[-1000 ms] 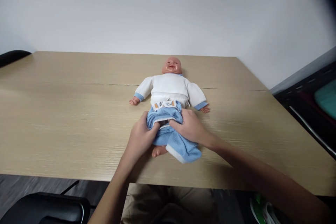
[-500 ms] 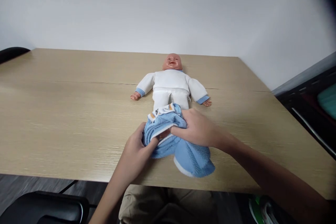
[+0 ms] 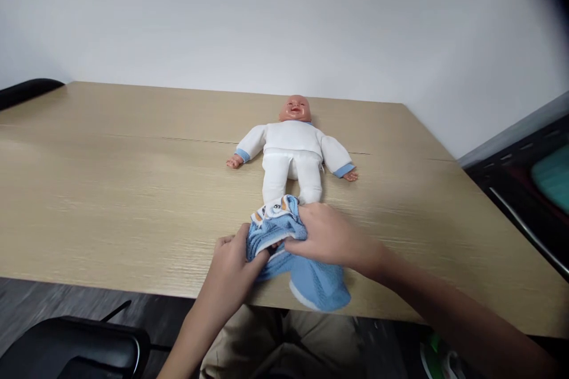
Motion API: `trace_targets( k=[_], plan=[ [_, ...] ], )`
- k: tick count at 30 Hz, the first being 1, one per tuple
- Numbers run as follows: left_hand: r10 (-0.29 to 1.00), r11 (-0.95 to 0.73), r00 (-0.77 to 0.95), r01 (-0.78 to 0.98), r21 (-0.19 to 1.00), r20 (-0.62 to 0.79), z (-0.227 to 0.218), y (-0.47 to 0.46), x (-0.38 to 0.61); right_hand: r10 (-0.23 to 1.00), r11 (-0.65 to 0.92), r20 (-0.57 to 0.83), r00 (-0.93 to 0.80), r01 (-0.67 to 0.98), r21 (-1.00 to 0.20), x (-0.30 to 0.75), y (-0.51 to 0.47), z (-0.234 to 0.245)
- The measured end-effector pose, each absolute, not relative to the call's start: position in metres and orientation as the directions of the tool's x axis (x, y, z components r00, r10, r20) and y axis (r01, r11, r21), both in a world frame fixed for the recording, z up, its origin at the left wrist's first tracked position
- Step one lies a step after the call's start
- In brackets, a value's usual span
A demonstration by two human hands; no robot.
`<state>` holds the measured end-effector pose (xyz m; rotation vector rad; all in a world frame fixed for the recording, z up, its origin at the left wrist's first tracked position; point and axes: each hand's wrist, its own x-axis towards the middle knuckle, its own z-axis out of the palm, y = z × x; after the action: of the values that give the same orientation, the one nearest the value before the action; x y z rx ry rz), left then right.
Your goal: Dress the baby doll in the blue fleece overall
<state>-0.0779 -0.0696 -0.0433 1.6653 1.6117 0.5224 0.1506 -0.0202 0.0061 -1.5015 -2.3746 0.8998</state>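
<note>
A baby doll (image 3: 293,137) in white with blue cuffs lies on its back, its head toward the wall and its legs toward me. Bunched around its lower legs is a blue terry doll garment (image 3: 319,284) with white edging and a printed white band. My left hand (image 3: 232,266) pinches the garment's left side, thumb at the opening. On the other side, my right hand (image 3: 326,235) grips the bunched cloth, its thumb also at the opening. Cloth and hands hide most of the doll's feet. One part of the garment spreads flat near the table's front edge.
The doll lies on a wooden table (image 3: 133,201) against a white wall. A black chair (image 3: 75,346) stands at the lower left, and a dark object (image 3: 524,172) with a teal patch is at the right. My lap (image 3: 284,340) is below the front edge.
Both hands have drawn the garment down the doll's legs toward me, baring more of the white legs. Both hands keep their hold.
</note>
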Motion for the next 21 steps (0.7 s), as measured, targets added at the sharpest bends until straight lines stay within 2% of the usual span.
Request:
trace_targets(
  k=[6, 10, 12, 15, 17, 21],
  plan=[
    [0.983, -0.072, 0.171, 0.689, 0.721, -0.065, -0.051, -0.064, -0.07, 0.883, 0.383, -0.052, -0.467, 0.78, -0.495, 0.146, -0.027, 0.0],
    [0.985, -0.104, 0.17, 0.653, 0.75, -0.011, -0.055, -0.064, -0.063, 0.906, 0.342, -0.071, -0.417, 0.82, -0.458, 0.146, -0.03, -0.002],
    [0.982, -0.089, 0.188, 0.603, 0.792, -0.033, -0.055, -0.065, -0.061, 0.907, 0.318, -0.078, -0.413, 0.797, -0.514, 0.148, -0.03, -0.003],
    [0.979, -0.045, 0.196, 0.45, 0.892, -0.05, -0.054, -0.066, -0.062, 0.881, 0.307, -0.05, -0.47, 0.65, -0.695, 0.152, -0.028, -0.004],
    [0.984, -0.043, 0.175, 0.342, 0.939, -0.019, -0.055, -0.065, -0.064, 0.875, 0.285, -0.031, -0.483, 0.565, -0.774, 0.155, -0.026, -0.005],
    [0.991, -0.079, 0.125, 0.283, 0.956, 0.045, -0.057, -0.058, -0.069, 0.904, 0.272, 0.01, -0.428, 0.557, -0.785, 0.158, -0.022, -0.012]
  ],
)
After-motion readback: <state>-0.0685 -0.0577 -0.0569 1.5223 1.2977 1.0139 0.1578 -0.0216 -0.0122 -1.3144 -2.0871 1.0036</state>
